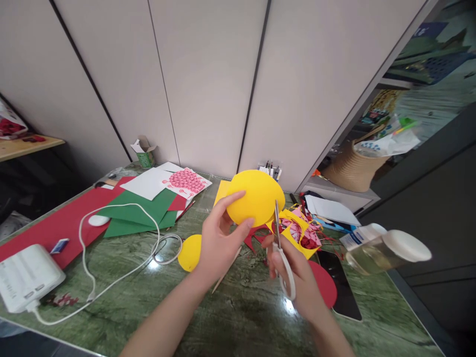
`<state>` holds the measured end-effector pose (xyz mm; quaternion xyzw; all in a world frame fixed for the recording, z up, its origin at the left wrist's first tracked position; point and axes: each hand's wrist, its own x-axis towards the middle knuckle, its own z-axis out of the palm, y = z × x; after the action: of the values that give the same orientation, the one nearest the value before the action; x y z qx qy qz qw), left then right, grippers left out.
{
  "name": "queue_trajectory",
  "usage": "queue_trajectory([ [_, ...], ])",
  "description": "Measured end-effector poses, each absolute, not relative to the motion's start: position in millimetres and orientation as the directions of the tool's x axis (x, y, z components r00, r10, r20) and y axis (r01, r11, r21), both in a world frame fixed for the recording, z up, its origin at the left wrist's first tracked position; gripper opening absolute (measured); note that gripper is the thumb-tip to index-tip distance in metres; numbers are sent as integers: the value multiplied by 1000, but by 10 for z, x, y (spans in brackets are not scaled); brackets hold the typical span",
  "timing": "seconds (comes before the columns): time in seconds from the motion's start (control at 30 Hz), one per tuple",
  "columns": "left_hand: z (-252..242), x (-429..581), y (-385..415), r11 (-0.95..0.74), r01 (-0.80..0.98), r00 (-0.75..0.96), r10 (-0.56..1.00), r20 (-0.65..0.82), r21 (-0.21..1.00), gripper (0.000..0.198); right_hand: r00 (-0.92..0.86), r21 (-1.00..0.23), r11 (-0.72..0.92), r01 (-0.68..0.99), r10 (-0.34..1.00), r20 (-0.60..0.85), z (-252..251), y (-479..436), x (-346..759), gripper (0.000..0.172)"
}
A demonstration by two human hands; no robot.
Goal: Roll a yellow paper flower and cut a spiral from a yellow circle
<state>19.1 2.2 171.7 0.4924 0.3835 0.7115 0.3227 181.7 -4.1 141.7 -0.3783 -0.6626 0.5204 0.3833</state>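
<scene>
My left hand (226, 240) pinches a rounded yellow paper piece (256, 196) by its lower left part, fingers behind and thumb in front, raised above the table. In my right hand (293, 267) is a pair of scissors (285, 270) with white handles, pointing upward. The blades lie at the right edge of the yellow paper; whether they are fully closed cannot be made out. A smaller yellow paper circle (189, 253) lies on the table just left of my left wrist. Under my right forearm a red paper circle (324, 285) is partly hidden.
Yellow and red paper scraps (303, 233) pile behind my right hand. A dark phone (340, 287) and a lidded jar (386, 253) stand to the right. On the left are green sheets (137, 213), red paper (70, 223), a white power bank (29, 277) and its looped cable (111, 290).
</scene>
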Motion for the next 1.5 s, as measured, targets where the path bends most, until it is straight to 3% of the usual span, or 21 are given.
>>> queue_trajectory([
  [0.13, 1660, 312, 23, -492, -64, -373, 819, 436, 869, 50, -418, -974, 197, 111, 898, 134, 1378, -44, 1788, 24],
  [0.47, 1654, 246, 8, -473, 17, -239, 854, 462, 881, 50, -383, -943, 291, 161, 899, 212, 1389, -46, 1827, 26],
  [1.2, 1780, -42, 16, -490, 18, -98, 867, 489, 872, 49, -440, -978, 166, 129, 893, 94, 1447, -55, 1847, 24],
  [1.43, 1696, 153, 26, -520, 6, -281, 819, 501, 854, 26, -420, -977, 181, 115, 900, 117, 1437, -61, 1802, 26],
  [1.5, 1660, 250, 23, -482, 9, -348, 820, 455, 876, 32, -421, -970, 198, 137, 899, 124, 1431, -60, 1791, 26],
])
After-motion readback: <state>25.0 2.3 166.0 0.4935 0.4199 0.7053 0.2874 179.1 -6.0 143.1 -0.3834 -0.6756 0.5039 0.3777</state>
